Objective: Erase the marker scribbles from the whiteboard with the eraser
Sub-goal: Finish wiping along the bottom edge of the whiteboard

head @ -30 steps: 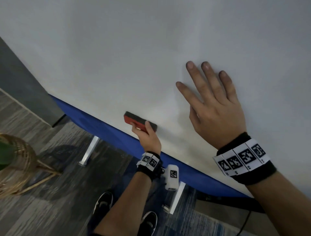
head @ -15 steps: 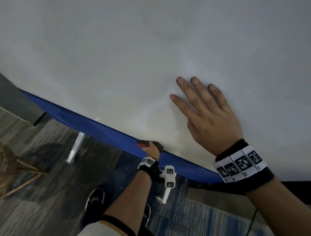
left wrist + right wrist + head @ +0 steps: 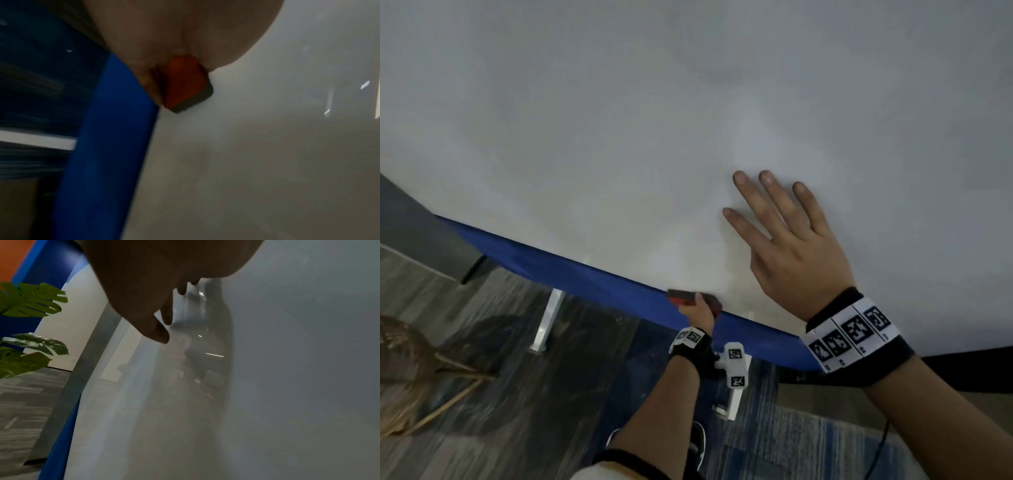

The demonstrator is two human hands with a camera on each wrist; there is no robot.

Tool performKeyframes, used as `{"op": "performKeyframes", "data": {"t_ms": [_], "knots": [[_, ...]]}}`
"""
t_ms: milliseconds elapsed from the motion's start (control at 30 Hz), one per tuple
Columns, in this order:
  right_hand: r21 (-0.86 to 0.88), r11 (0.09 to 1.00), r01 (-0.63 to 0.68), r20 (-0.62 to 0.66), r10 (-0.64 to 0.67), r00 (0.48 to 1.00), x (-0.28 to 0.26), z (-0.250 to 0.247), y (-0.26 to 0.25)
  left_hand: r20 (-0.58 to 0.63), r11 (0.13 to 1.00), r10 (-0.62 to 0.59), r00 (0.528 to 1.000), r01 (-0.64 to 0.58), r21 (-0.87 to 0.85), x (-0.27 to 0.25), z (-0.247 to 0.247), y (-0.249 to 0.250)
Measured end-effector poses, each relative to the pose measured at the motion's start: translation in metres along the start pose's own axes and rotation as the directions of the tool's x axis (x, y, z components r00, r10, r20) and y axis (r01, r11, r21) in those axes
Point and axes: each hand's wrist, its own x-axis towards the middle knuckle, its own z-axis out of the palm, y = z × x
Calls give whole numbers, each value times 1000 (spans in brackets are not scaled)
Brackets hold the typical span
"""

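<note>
The whiteboard (image 3: 688, 120) fills most of the head view; I see no marker scribbles on it. Low down, at its blue bottom edge (image 3: 592, 277), my left hand (image 3: 697, 313) grips the red eraser (image 3: 681, 297) with its dark felt against the board. In the left wrist view the eraser (image 3: 185, 86) sticks out below my palm, felt side on the white surface (image 3: 267, 146) beside the blue edge (image 3: 107, 146). My right hand (image 3: 784, 240) lies flat on the board with fingers spread; its fingers (image 3: 156, 331) show straight in the right wrist view.
White stand legs (image 3: 549, 318) hold the board above a grey and blue carpet (image 3: 534, 411). A wicker plant basket (image 3: 404, 370) stands at the left, with green leaves (image 3: 26, 305) in the right wrist view. My shoes (image 3: 697, 442) are below the board.
My left hand has slid the eraser down the board to the blue bottom edge. My right hand stays flat on the board.
</note>
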Motion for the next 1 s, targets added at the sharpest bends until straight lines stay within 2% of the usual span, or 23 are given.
{"op": "performKeyframes", "data": {"t_ms": [67, 100, 167, 200, 267, 333, 367, 400, 467, 567, 633, 667, 700, 767, 833, 867, 933, 1000], "knots": [[0, 1000, 1, 9, -1, 1000, -1, -1, 0, 104, 995, -101, 989, 100, 20, -4, 6, -26], [-1, 1000, 2, 13, -2, 1000, -1, -1, 0, 125, 990, -139, 982, 141, -12, -7, 6, -22], [1, 1000, 0, 21, 0, 1000, -2, -3, -1, 119, 985, -133, 984, 145, -96, -19, -3, 11], [0, 1000, -11, 23, 11, 1000, -2, -4, -2, 96, 985, -84, 992, 97, -142, -21, -11, 34], [0, 999, -47, 35, 47, 998, 0, -8, -6, 51, 976, 102, 993, -90, -199, -31, -37, 96], [15, 996, -91, 53, 90, 995, 4, -13, -12, 37, 918, 327, 944, -308, -250, -57, -68, 167], [40, 993, -115, 65, 112, 992, 6, -18, -15, 53, 867, 455, 889, -429, -252, -75, -84, 205], [76, 988, -136, 81, 130, 988, 10, -24, -18, 84, 797, 584, 807, -551, -249, -95, -99, 241], [174, 971, -165, 117, 146, 982, 18, -39, -22, 156, 607, 794, 588, -748, -269, -137, -127, 304], [438, 879, -187, 121, 148, 982, 40, -68, -14, 240, 335, 933, 266, -886, -321, -208, -157, 375], [653, 727, -215, 62, 231, 971, 57, -97, -2, 282, 199, 953, 106, -924, -326, -252, -164, 402], [748, 626, -220, 13, 318, 948, 65, -114, 6, 292, 152, 955, 52, -932, -330, -271, -162, 408], [825, 524, -213, -37, 426, 904, 71, -134, 13, 298, 117, 955, 14, -936, -332, -288, -157, 409], [931, 335, -149, -103, 629, 770, 76, -175, 26, 316, 34, 946, -65, -954, -299, -319, -137, 399], [983, 169, -72, -79, 740, 668, 66, -210, 37, 365, -60, 918, -155, -964, -257, -341, -107, 374], [992, 110, -58, -47, 761, 647, 56, -223, 43, 396, -103, 897, -196, -964, -245, -352, -90, 357], [998, 10, -63, 32, 769, 638, 29, -238, 55, 452, -170, 854, -259, -959, -227, -371, -53, 319], [994, -81, -70, 107, 770, 629, -6, -245, 68, 527, -169, 804, -274, -956, -239, -391, -16, 274]]}}
